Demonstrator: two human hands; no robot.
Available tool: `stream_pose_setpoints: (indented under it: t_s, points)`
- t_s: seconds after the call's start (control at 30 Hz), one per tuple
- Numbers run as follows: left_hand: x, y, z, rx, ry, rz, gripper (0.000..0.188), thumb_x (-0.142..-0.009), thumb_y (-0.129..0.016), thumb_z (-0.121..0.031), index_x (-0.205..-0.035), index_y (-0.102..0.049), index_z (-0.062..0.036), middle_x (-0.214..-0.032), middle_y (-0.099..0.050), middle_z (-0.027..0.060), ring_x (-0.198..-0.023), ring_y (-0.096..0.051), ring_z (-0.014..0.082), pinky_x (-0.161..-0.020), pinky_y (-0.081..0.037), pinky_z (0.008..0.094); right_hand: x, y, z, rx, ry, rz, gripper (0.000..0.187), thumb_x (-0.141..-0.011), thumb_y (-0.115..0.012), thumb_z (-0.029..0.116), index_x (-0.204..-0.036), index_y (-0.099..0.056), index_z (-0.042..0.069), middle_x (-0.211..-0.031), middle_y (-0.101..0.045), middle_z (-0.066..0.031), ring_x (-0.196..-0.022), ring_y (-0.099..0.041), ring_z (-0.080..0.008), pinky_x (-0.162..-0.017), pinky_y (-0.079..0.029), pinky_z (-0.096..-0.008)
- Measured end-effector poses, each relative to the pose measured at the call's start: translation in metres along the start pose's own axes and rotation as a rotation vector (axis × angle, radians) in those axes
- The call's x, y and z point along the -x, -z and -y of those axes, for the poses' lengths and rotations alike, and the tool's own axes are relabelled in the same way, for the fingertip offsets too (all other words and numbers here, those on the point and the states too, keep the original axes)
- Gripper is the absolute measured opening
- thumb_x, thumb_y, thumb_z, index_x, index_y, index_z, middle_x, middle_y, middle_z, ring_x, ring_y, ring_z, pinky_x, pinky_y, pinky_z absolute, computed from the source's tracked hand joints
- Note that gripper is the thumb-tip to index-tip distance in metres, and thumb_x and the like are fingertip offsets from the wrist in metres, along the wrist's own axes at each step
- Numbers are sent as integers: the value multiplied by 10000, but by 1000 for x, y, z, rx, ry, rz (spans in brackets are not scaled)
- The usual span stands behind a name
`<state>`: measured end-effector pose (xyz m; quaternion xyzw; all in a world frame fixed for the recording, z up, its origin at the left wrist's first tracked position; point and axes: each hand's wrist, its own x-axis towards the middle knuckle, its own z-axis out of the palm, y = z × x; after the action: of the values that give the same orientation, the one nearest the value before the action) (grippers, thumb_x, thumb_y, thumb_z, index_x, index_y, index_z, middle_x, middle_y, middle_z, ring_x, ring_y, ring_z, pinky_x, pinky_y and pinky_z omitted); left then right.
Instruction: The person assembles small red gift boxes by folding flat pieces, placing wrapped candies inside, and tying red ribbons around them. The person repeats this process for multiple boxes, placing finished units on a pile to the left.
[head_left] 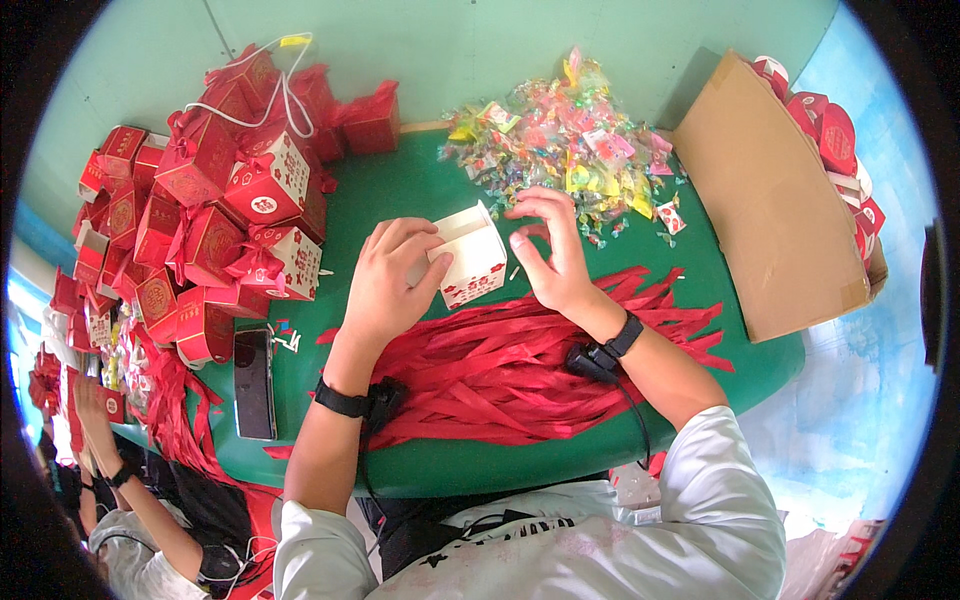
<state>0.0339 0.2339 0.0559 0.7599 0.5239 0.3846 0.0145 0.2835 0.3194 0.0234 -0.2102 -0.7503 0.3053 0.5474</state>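
My left hand (393, 278) grips a small white paper gift box (475, 262) with red flower prints, its thumb on the near side and its fingers along the left side. The box's top is open, and its pale inside walls show. To the right of the box, my right hand (553, 250) is raised with thumb and curved fingers apart, and I see nothing between them. Just beyond it lies a heap of wrapped candies (570, 135) in many colours. Under my wrists, a thick bundle of red ribbons (490, 365) stretches across the table.
Red gift boxes tied with ribbon (205, 235) are stacked on the left of the green table (380, 185). A phone (254, 385) lies below them. At the right stands a cardboard carton (765, 200) with red box pieces. Another person's hand (90, 405) shows at lower left.
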Motion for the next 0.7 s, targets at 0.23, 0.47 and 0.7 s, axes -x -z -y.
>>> stream_pose_setpoints:
  t_s: [0.23, 0.47, 0.7]
  points:
    - [-2, 3, -16, -166, 142, -141, 631, -887, -875, -248, -1428, -611, -57, -1216, -721, 178, -1134, -688, 396, -1009, -558, 469, -3, 3, 9, 196, 166, 292, 268, -995, -741, 122, -1256, -791, 87, -1374, -723, -134, -1277, -666, -378, -1120, -517, -495]
    - [-8, 11, -27, 144, 426, 46, 884, -860, -925, -317, -1582, -469, -84, -1249, -707, 192, -1087, -731, 336, -977, -590, 432, -3, 1, 9, 213, 122, 317, 271, -1017, -740, 73, -1277, -811, 98, -1426, -717, -105, -1324, -648, -346, -1162, -485, -473]
    - [-2, -2, -14, -93, -96, 85, 652, -867, -887, -248, -1453, -656, -79, -1367, -693, 154, -1284, -652, 389, -1138, -516, 499, -16, 8, 17, 140, 59, 323, 247, -1025, -761, 109, -1267, -795, 70, -1427, -721, -123, -1343, -659, -331, -1149, -513, -450]
